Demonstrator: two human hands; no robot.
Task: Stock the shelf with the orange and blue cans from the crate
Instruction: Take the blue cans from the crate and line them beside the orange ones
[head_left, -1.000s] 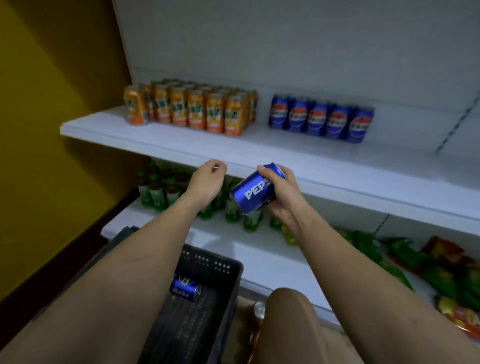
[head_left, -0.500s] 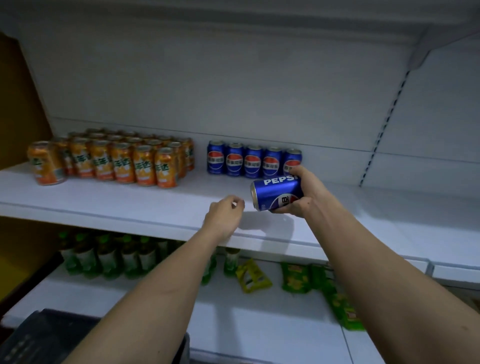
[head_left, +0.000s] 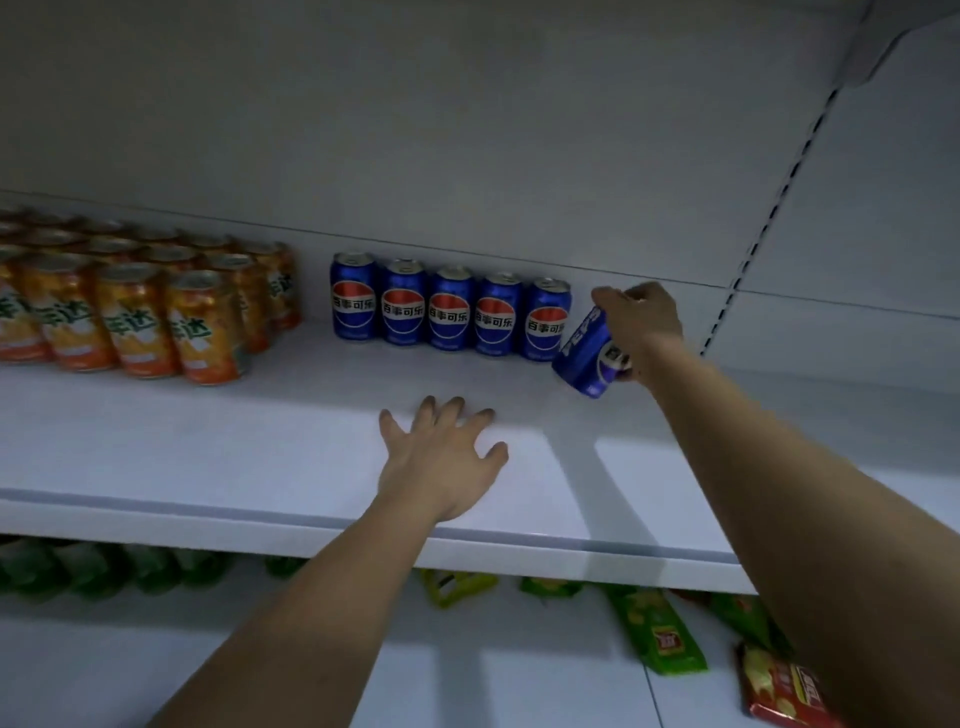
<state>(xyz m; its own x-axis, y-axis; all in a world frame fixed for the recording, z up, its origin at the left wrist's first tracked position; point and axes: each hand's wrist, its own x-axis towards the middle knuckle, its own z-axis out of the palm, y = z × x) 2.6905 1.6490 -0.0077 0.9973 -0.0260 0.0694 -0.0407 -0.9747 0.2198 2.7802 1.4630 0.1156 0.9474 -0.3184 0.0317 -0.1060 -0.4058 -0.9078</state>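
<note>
While your right hand (head_left: 640, 318) grips a blue aluminium Pepsi can (head_left: 589, 356) from above, fingers curled round its upper end, the can hangs tilted, its base low over the white metal shelf board (head_left: 208, 441) and its top leaning away from the row. It sits just to the right of a row of five upright blue Pepsi cans (head_left: 449, 309) lined against the grey back panel (head_left: 467, 130); whether the held can touches the last one in that row, you cannot tell from here.

Your left hand (head_left: 441, 462) lies flat on the shelf, fingers spread wide and straight, palm down, holding nothing. It rests near the front edge, in front of the blue row and well apart from it.

To the left, a block of upright orange soda cans (head_left: 140, 306) stands several rows deep, with a bare gap of shelf between it and the blue row. To the right of the held can the shelf is bare up to a slotted upright rail (head_left: 763, 223) in the back wall.

Below the shelf edge, on the lower white shelf (head_left: 467, 675), you have green bottles (head_left: 104, 569) at the left, blurred, green snack packets (head_left: 660, 631) towards the right, and a red snack packet (head_left: 784, 691) at the far right corner
</note>
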